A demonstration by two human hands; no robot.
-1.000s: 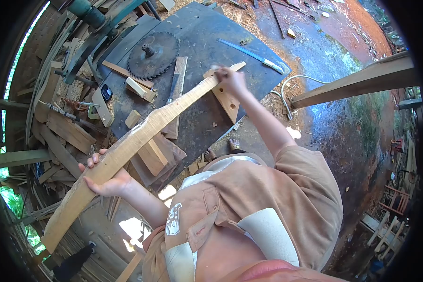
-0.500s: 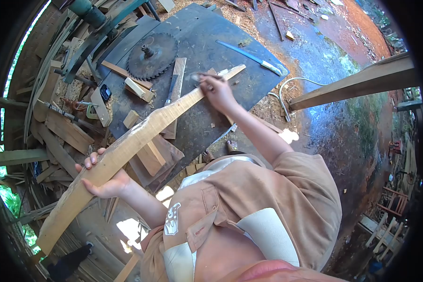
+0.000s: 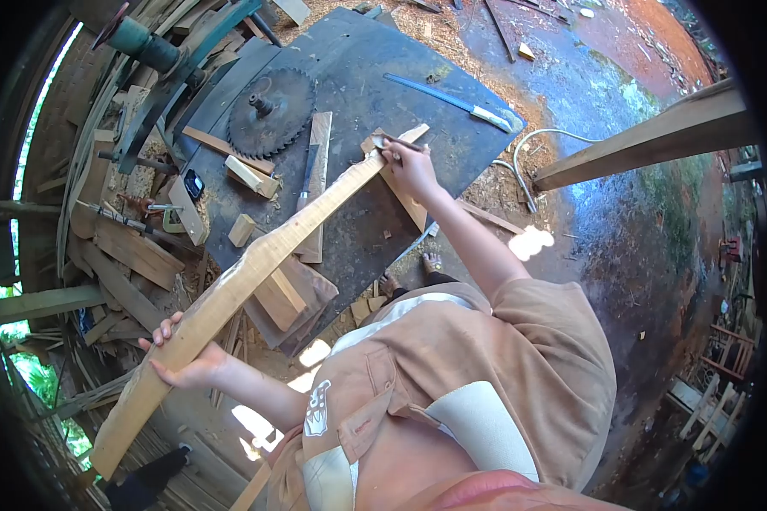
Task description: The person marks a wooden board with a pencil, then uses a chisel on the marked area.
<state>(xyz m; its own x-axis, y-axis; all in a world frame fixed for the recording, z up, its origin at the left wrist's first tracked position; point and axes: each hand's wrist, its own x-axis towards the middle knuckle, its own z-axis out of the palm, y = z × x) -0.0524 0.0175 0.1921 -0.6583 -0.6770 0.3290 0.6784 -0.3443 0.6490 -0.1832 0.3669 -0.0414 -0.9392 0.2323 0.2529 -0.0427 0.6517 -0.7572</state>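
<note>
The head view has the long wooden board (image 3: 273,243) slanting from the lower left up over the dark tabletop (image 3: 354,226), its far end narrow and its near end beyond the table edge. The left hand (image 3: 183,356) is closed around its wider part, thumb on the near side and fingertips showing over the far edge; the palm is hidden beneath the wood. The right hand (image 3: 411,169) is closed on a small tool (image 3: 400,142) near the narrow end. Fingers cover part of this tool, and its tip is too small to tell whether it touches the board.

A triangular wood piece (image 3: 412,207) lies partly hidden under the board and right hand. The toothed circular blade (image 3: 285,106) and the blue-bladed handsaw (image 3: 430,92) lie on the tabletop. Dark lens edges cut off the surroundings.
</note>
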